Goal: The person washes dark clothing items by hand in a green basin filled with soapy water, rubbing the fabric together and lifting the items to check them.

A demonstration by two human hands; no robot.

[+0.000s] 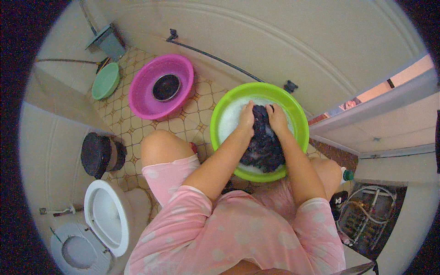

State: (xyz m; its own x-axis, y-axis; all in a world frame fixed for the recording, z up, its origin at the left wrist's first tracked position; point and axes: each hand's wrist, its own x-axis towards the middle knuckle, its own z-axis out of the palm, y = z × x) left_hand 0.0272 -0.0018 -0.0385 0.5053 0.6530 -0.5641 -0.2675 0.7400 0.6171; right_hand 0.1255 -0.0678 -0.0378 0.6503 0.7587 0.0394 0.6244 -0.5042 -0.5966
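A bright green plastic basin [216, 132] stands on the floor between my knees, with whitish sudsy water [229, 120] in it. Bunched dark wet cloth [264, 147] lies in the basin, reaching from its near wall up to between my hands. My left hand [246, 118] grips the cloth's left edge near its far end. On the opposite edge, my right hand [277, 117] is closed around the same cloth, its fingers curled over the top. Some fingertips are hidden by the cloth.
On the tiled floor, a pink basin [141, 92] holds a dark round object [166, 88]. Further left are a small green basin [106, 81], a black-lidded bin [94, 154] and a toilet [120, 220]. A green-capped bottle [348, 175] stands by my right knee.
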